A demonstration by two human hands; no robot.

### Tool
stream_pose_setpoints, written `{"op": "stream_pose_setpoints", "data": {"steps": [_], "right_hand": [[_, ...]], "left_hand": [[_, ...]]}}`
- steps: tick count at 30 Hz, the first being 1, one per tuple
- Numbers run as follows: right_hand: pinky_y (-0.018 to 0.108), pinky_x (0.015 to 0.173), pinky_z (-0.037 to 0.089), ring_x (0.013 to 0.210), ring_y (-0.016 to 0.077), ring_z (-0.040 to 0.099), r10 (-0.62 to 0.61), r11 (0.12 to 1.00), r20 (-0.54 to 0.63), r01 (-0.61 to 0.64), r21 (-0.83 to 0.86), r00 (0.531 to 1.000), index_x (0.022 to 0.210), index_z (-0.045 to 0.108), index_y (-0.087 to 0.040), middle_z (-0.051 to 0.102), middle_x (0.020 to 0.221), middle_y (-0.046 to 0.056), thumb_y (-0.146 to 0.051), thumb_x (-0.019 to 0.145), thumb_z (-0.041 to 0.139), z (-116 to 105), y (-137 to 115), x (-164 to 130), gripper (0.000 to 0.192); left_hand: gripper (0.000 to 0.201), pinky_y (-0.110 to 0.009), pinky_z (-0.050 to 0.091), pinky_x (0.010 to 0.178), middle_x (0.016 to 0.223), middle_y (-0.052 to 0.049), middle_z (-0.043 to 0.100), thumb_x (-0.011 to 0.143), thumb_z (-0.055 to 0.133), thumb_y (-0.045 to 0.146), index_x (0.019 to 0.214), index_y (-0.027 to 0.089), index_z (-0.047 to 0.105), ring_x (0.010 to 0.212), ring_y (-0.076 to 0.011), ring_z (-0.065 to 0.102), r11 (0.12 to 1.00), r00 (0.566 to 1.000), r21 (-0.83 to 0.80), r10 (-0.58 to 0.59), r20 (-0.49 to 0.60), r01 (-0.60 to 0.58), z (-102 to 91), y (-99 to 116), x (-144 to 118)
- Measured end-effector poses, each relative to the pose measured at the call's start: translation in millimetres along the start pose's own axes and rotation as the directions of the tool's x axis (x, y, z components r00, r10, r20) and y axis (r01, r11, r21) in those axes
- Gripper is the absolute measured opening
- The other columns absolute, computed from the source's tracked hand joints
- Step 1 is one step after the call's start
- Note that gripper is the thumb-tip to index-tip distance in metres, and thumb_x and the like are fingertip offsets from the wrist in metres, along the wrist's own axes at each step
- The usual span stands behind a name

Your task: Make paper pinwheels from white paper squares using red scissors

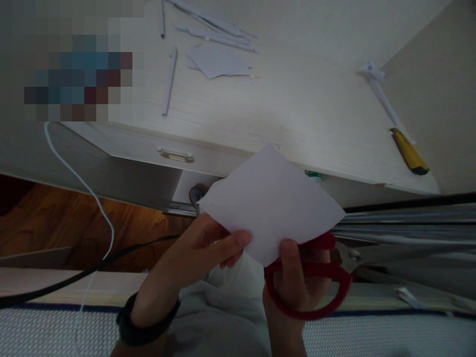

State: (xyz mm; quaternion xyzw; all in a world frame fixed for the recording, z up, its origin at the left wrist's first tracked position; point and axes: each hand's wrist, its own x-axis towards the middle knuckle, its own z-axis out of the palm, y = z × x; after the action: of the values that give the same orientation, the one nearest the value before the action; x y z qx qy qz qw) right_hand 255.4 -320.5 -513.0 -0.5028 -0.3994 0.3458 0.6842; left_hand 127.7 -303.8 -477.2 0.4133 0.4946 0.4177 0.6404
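Note:
A square sheet of white paper (273, 203) is held up over my lap, one corner pointing away from me. My left hand (211, 243) pinches its lower left edge, thumb on top. On the lower right edge, the thumb of my right hand (301, 272) presses on the paper. Red-handled scissors (344, 282) hang on that same right hand, a handle loop around the thumb and the blades pointing right. The fingers under the sheet are partly hidden.
On the white desk (297, 104) lie rolled paper sticks (170, 82), cut paper pieces (219, 62) and a yellow utility knife (409, 151) at the right. A drawer handle (175, 155) is on the desk front. A white cable (94, 193) and black cable (111, 260) run at left.

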Motion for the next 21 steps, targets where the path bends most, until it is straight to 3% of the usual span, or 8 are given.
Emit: {"op": "stream_pose_setpoints", "data": {"steps": [3, 7, 10, 13, 16, 21], "right_hand": [[0.026, 0.068, 0.051, 0.076, 0.015, 0.064, -0.031, 0.999, 0.03, 0.032, -0.021, 0.999, 0.103, 0.063, -0.026, 0.068, 0.088, -0.001, -0.021, 0.085, 0.068, -4.6, 1.4, 2.0, 0.019], [0.024, 0.062, 0.047, 0.066, 0.0121, 0.056, 0.103, 0.994, 0.23, -0.108, 0.008, 0.968, 0.091, 0.059, -0.025, 0.057, 0.074, -0.004, -0.029, 0.089, 0.066, -9.3, 3.1, 12.4, 0.007], [0.024, 0.057, 0.042, 0.061, 0.0117, 0.051, 0.194, 0.975, 0.367, -0.22, 0.029, 0.91, 0.087, 0.058, -0.023, 0.054, 0.068, -0.004, -0.049, 0.092, 0.059, -14.7, 5.0, 17.0, 0.027], [0.024, 0.049, 0.036, 0.053, 0.0109, 0.043, 0.289, 0.953, 0.404, -0.302, -0.032, 0.868, 0.082, 0.056, -0.022, 0.051, 0.063, -0.004, -0.067, 0.086, 0.054, -21.9, 9.0, 13.5, 0.046], [0.024, 0.046, 0.031, 0.051, 0.0107, 0.039, 0.334, 0.942, 0.409, -0.317, -0.113, 0.849, 0.079, 0.053, -0.022, 0.048, 0.062, -0.005, -0.073, 0.082, 0.053, -26.5, 14.6, 6.6, 0.051], [0.033, 0.065, 0.037, 0.069, 0.0172, 0.042, 0.304, 0.952, 0.491, -0.27, -0.142, 0.816, 0.09, 0.053, -0.024, 0.044, 0.079, 0.0, -0.081, 0.084, 0.034, -28.9, 20.3, -0.9, 0.06]], "left_hand": [[0.031, -0.02, 0.035, 0.041, 0.047, 0.004, 0.049, 0.079, 0.06, 0.032, 0.051, 0.021, 0.052, 0.043, -0.0095, 0.045, 0.986, 0.993, 0.147, 0.086, -0.082, -0.073, -1.7, -3.5, 3.8], [0.03, -0.021, 0.033, 0.039, 0.044, 0.005, 0.048, 0.077, 0.064, 0.031, 0.05, 0.022, 0.052, 0.041, -0.0102, 0.044, 0.946, 0.947, 0.322, 0.144, -0.288, -0.046, -7.7, -13.2, 10.2], [0.027, -0.022, 0.037, 0.042, 0.048, 0.005, 0.051, 0.078, 0.064, 0.032, 0.056, 0.022, 0.054, 0.043, -0.0112, 0.049, 0.94, 0.908, 0.34, 0.162, -0.387, -0.022, -10.6, -15.1, 11.4], [0.033, -0.022, 0.04, 0.045, 0.048, 0.005, 0.052, 0.083, 0.061, 0.031, 0.053, 0.022, 0.051, 0.045, -0.0105, 0.051, 0.935, 0.89, 0.346, 0.216, -0.402, -0.07, -10.7, -11.8, 9.6], [0.035, -0.021, 0.038, 0.044, 0.046, 0.007, 0.048, 0.087, 0.057, 0.027, 0.053, 0.022, 0.048, 0.043, -0.0091, 0.047, 0.927, 0.866, 0.357, 0.268, -0.423, -0.112, -9.0, -7.8, 7.5], [0.031, -0.019, 0.039, 0.043, 0.047, 0.007, 0.05, 0.089, 0.053, 0.024, 0.058, 0.022, 0.048, 0.043, -0.0085, 0.049, 0.922, 0.842, 0.373, 0.283, -0.46, -0.106, -5.9, -5.6, 6.1]]}}
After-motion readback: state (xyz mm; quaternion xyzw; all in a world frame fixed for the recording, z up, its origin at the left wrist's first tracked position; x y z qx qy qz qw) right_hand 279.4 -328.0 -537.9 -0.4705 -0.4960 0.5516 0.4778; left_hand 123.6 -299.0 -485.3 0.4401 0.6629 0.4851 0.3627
